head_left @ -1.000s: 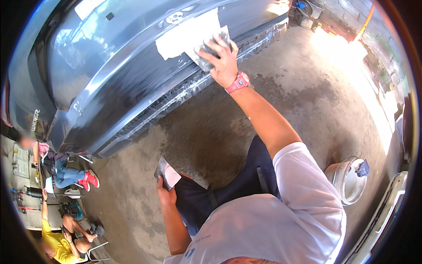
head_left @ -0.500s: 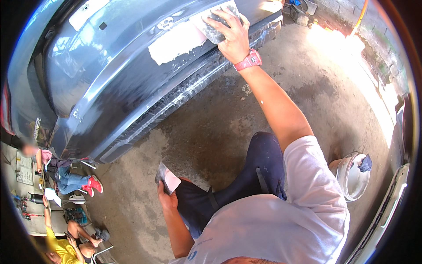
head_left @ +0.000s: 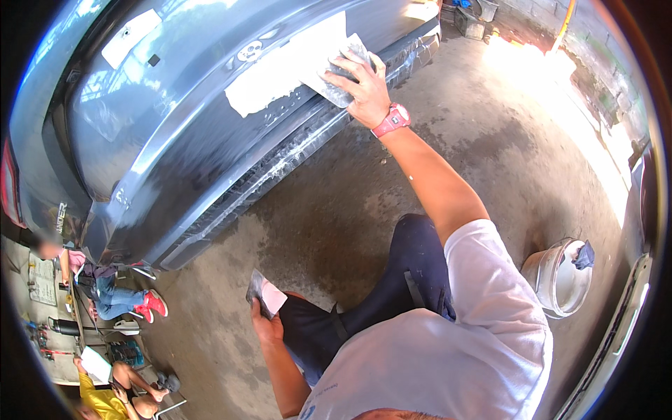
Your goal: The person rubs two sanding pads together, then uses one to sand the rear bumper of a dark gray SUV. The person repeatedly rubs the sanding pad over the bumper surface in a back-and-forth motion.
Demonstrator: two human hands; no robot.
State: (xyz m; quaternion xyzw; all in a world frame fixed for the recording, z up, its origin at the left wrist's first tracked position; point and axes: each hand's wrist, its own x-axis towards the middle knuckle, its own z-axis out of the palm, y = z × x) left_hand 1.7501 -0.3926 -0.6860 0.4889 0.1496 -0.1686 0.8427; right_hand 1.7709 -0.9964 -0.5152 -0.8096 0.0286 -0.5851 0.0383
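In my right hand (head_left: 367,89) is a flat grey putty spreader (head_left: 330,92), fingers spread over its back. The spreader lies against the lower part of a dark blue-grey vehicle panel (head_left: 168,157), at the right end of a wide white putty patch (head_left: 262,82). Closer to my body, my left hand (head_left: 267,327) grips a thin grey plate (head_left: 253,288) by its lower edge. A pale pinkish lump of putty (head_left: 270,297) sits on that plate. A red watch (head_left: 393,120) is on my right wrist.
A whitish bucket (head_left: 560,280) with a dark cloth (head_left: 584,256) on its rim stands on the concrete floor (head_left: 483,150) to my right. Two people sit at the lower left, one in red shoes (head_left: 152,306), one in a yellow shirt (head_left: 105,404). The vehicle's rough lower edge (head_left: 280,157) runs diagonally.
My right hand has drawn the spreader down the panel, toward me, uncovering more white putty at the patch's upper right. My left hand still holds the plate in nearly the same place.
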